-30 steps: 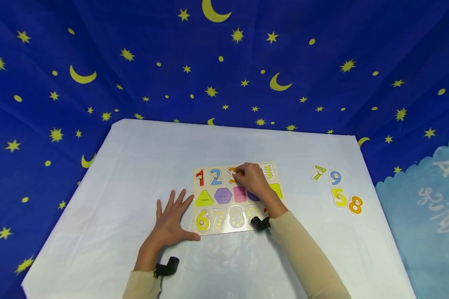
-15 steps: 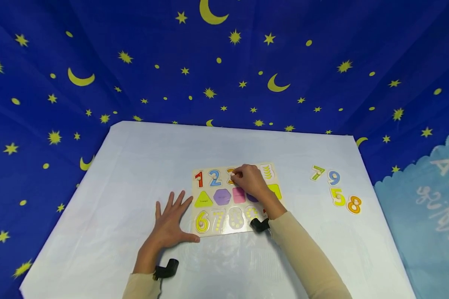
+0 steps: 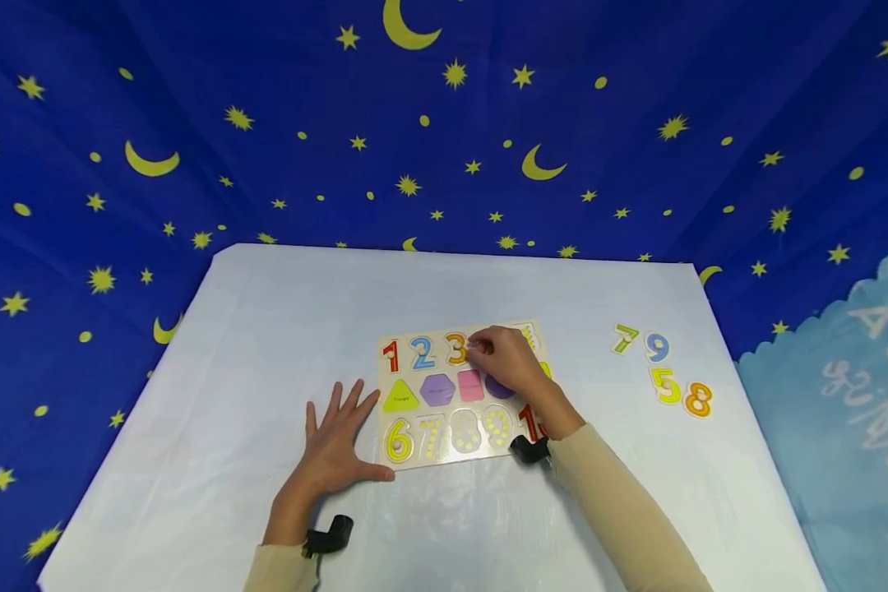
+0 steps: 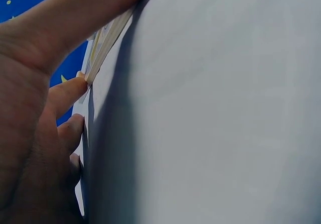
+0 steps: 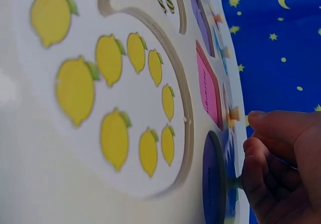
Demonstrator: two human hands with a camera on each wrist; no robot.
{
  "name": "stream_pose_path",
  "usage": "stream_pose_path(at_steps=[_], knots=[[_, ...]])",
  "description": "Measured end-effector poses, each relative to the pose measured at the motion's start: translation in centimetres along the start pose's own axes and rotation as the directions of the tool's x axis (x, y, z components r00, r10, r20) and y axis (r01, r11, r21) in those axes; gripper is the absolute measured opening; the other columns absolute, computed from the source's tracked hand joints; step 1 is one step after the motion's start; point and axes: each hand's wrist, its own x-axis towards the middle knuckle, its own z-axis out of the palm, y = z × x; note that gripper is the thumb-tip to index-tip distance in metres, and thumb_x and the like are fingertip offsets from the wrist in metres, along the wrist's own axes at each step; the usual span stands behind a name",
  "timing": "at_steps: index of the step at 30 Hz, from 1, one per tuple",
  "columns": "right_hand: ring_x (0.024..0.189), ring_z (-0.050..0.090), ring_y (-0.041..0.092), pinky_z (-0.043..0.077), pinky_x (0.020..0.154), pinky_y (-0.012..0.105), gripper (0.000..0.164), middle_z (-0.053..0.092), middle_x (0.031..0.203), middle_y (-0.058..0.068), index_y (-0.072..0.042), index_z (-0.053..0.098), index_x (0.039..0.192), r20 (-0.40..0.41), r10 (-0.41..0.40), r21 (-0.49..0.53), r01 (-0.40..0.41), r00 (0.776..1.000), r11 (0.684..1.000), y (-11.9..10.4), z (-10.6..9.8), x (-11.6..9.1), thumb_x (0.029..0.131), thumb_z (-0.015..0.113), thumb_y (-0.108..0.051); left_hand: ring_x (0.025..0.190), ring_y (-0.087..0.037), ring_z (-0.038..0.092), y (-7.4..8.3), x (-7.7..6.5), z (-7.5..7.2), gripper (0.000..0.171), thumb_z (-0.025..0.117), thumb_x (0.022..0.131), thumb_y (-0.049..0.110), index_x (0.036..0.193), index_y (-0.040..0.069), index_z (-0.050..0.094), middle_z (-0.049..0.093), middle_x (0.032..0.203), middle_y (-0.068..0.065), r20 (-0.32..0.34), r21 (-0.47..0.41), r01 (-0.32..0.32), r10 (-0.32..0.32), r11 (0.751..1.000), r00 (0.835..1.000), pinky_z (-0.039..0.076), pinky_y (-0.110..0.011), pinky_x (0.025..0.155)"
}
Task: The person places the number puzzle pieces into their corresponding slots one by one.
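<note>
A flat number puzzle board lies on the white table. My left hand is spread at its left side, thumb at the near-left corner; in the left wrist view, thumb and a fingertip touch the board's edge. My right hand hovers over the top row, just right of the orange 3 piece. In the right wrist view its loosely bent fingers are apart from the 3's knob. The red 1, blue 2 and yellow 6 sit in their slots.
Loose 7, 9, 5 and 8 pieces lie on the table right of the board. A red 10 piece is partly behind my right wrist. A blue starry cloth hangs behind the table.
My right hand has let go of the 3 piece's knob and moved slightly right, uncovering the 3. The left hand has kept its place at the board.
</note>
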Motion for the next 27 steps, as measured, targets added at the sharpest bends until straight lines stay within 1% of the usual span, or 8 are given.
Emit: stream_pose_path(at_steps=[4,9,14,18,22,27], knots=[[0.069,0.055,0.01,0.047,0.066,0.029,0.019,0.062,0.08,-0.006,-0.009,0.074,0.1,0.001,-0.012,-0.003,0.012,1.0,1.0,0.5,-0.5,-0.7,0.085,0.072,-0.021,0.145,-0.031,-0.005,0.0,0.0,0.2,0.13,0.081,0.043,0.073,0.152,0.024,0.03,0.013,0.16,-0.004,0.003,0.006,-0.004,0.004,1.0,1.0,-0.012,-0.063,0.107],[0.071,0.055,0.01,0.048,0.067,0.03,0.018,0.062,0.082,-0.007,-0.01,0.073,0.099,-0.011,-0.019,0.008,0.019,1.0,1.0,1.1,-1.2,-1.4,0.085,0.073,-0.022,0.145,-0.032,-0.003,-0.1,0.0,0.1,0.13,0.081,0.043,0.072,0.152,0.023,0.031,0.014,0.16,-0.004,-0.016,0.003,-0.013,0.014,1.0,1.0,-0.011,-0.064,0.106],[0.07,0.053,0.011,0.046,0.068,0.031,0.019,0.061,0.079,-0.006,-0.009,0.074,0.099,-0.028,-0.015,-0.026,0.014,0.999,1.0,1.6,-2.2,-2.2,0.085,0.073,-0.022,0.145,-0.032,-0.004,-0.1,0.1,0.1,0.13,0.081,0.043,0.073,0.152,0.024,0.03,0.014,0.16,-0.003,-0.021,0.0,-0.018,0.018,1.0,1.0,-0.011,-0.064,0.106],[0.068,0.053,0.011,0.046,0.064,0.03,0.023,0.06,0.079,-0.007,-0.008,0.073,0.104,-0.045,0.008,-0.043,-0.01,0.999,0.999,2.3,-3.0,-3.4,0.086,0.073,-0.023,0.145,-0.032,-0.004,-0.1,0.0,0.0,0.13,0.08,0.043,0.074,0.152,0.024,0.03,0.013,0.16,-0.003,-0.014,-0.002,-0.007,0.007,1.0,1.0,-0.012,-0.064,0.106],[0.069,0.053,0.012,0.047,0.063,0.031,0.027,0.06,0.079,-0.005,-0.006,0.071,0.109,-0.083,0.035,-0.048,-0.039,0.996,0.998,2.9,-4.0,-5.2,0.088,0.071,-0.022,0.145,-0.033,-0.003,-0.2,-0.1,0.0,0.13,0.08,0.042,0.074,0.152,0.023,0.031,0.014,0.16,-0.004,-0.017,0.008,-0.01,0.01,1.0,1.0,-0.012,-0.064,0.106],[0.069,0.052,0.014,0.045,0.064,0.031,0.029,0.059,0.08,-0.002,-0.004,0.069,0.112,-0.127,0.097,-0.086,-0.109,0.987,0.99,3.8,-5.2,-7.2,0.088,0.069,-0.021,0.145,-0.034,-0.002,-0.2,-0.2,0.2,0.13,0.081,0.041,0.073,0.151,0.022,0.033,0.016,0.159,-0.005,-0.03,0.004,-0.01,0.01,1.0,1.0,-0.011,-0.064,0.106]])
